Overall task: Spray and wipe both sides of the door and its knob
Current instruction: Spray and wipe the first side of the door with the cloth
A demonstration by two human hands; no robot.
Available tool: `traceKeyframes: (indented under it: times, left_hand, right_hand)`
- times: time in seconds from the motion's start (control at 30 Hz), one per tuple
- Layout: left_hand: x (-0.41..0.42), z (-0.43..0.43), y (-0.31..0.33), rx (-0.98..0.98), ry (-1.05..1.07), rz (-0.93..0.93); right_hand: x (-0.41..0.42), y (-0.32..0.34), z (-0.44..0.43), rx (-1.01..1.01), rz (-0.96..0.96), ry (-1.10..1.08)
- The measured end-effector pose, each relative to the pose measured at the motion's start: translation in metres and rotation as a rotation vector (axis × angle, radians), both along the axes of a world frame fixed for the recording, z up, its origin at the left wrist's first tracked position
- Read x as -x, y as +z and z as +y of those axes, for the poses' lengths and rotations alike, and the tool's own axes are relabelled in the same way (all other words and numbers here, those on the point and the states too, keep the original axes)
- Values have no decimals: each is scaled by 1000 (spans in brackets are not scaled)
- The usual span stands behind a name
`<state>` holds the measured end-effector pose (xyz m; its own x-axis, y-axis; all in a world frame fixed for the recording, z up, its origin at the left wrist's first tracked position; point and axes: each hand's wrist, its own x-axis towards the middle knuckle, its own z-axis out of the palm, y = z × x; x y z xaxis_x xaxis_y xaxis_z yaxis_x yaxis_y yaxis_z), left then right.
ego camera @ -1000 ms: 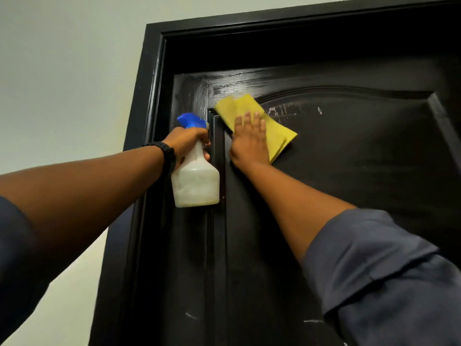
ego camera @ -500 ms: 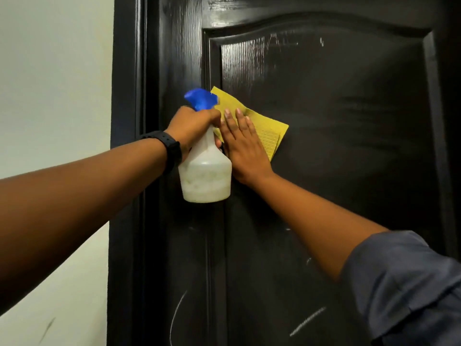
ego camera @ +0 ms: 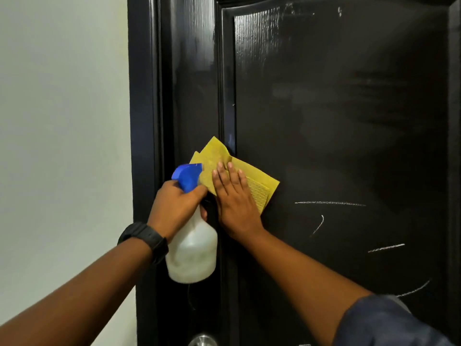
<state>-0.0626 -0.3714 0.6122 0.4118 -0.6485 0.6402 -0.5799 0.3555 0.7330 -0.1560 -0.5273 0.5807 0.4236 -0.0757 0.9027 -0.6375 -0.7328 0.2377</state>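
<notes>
Faced a glossy black panelled door, streaked with pale scratches, set in a black frame beside a pale wall. Reached both forearms forward to the panel's left moulding. Laid the right hand flat, fingers straight, pressing a folded yellow cloth against the door. Curled the left hand round the neck of a white, blue-headed spray bottle, just left of the cloth. Left the silver knob untouched below the bottle, at the bottom edge.
</notes>
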Motion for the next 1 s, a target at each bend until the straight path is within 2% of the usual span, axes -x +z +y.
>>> traceKeyframes:
  times: [0.1, 0.23, 0.53, 0.8, 1.0]
  left_hand:
    - [-11, 16, -22, 23, 38, -10]
    - [-18, 33, -50, 78, 89, -69]
    - [-26, 47, -138, 13, 128, -127]
    - [-28, 46, -179, -34, 126, -40]
    - [-27, 40, -188, -20, 68, -60]
  right_hand:
    - [-4, -17, 5, 3, 40, -14]
    - [-2, -58, 4, 83, 282, -3]
    - [-2, -168, 9, 80, 576, 50]
    - [3, -215, 3, 131, 837, 95]
    - [16, -206, -9, 247, 948, 94]
